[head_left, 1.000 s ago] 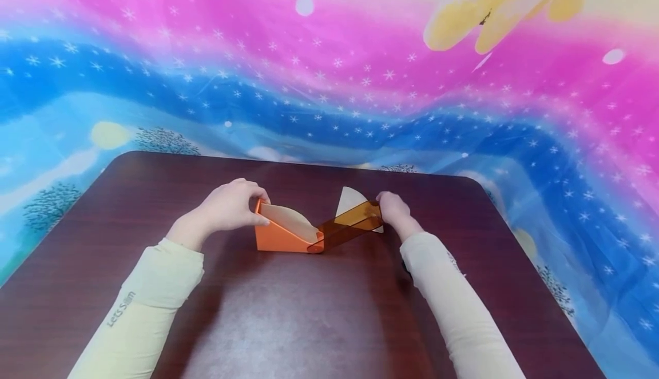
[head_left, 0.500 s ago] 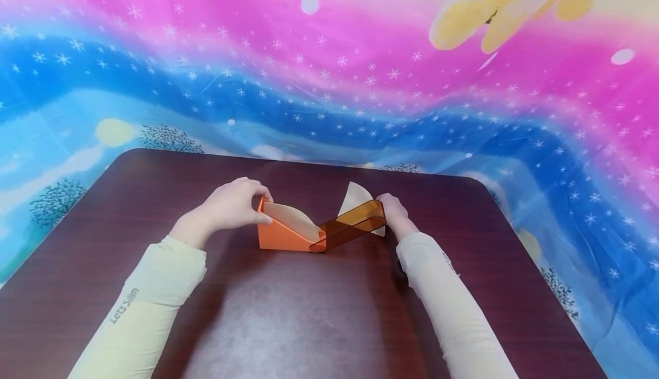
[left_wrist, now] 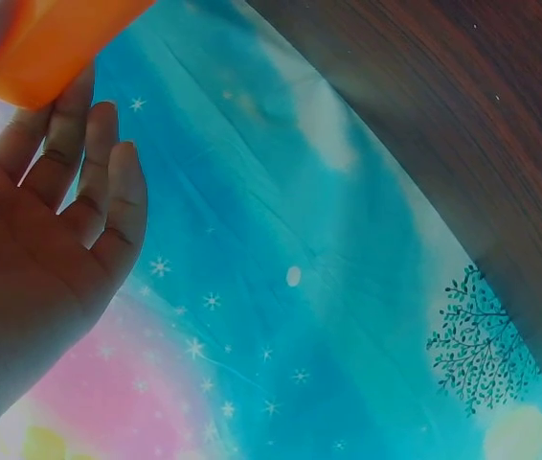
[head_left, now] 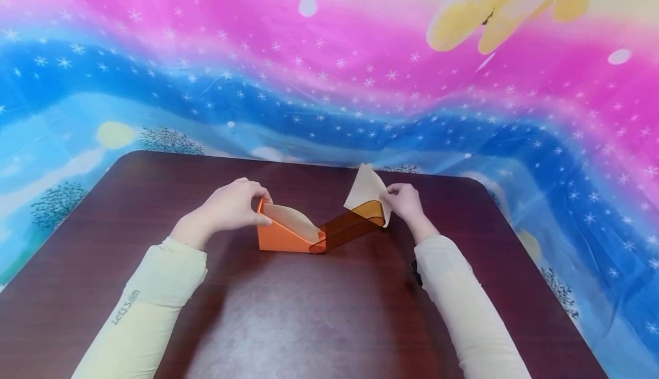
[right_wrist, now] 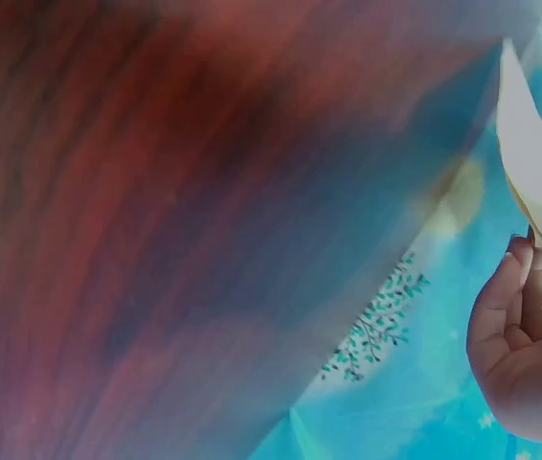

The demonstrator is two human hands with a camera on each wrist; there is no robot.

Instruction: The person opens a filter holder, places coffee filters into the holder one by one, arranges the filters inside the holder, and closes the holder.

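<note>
right wrist: table [right_wrist: 156, 192] blurred; left wrist: orange holder [left_wrist: 51, 48] cut off

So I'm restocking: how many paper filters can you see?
2: one filter pinched by the right hand, one in the orange holder; more may be stacked behind.

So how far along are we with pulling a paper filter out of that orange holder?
Done: the brown lid is swung open and lies on the table. In hand: the left hand grips the orange holder, and the right hand pinches one paper filter, raised beside the lid. Left: more filters sit in the holder, and the lid is not closed.
</note>
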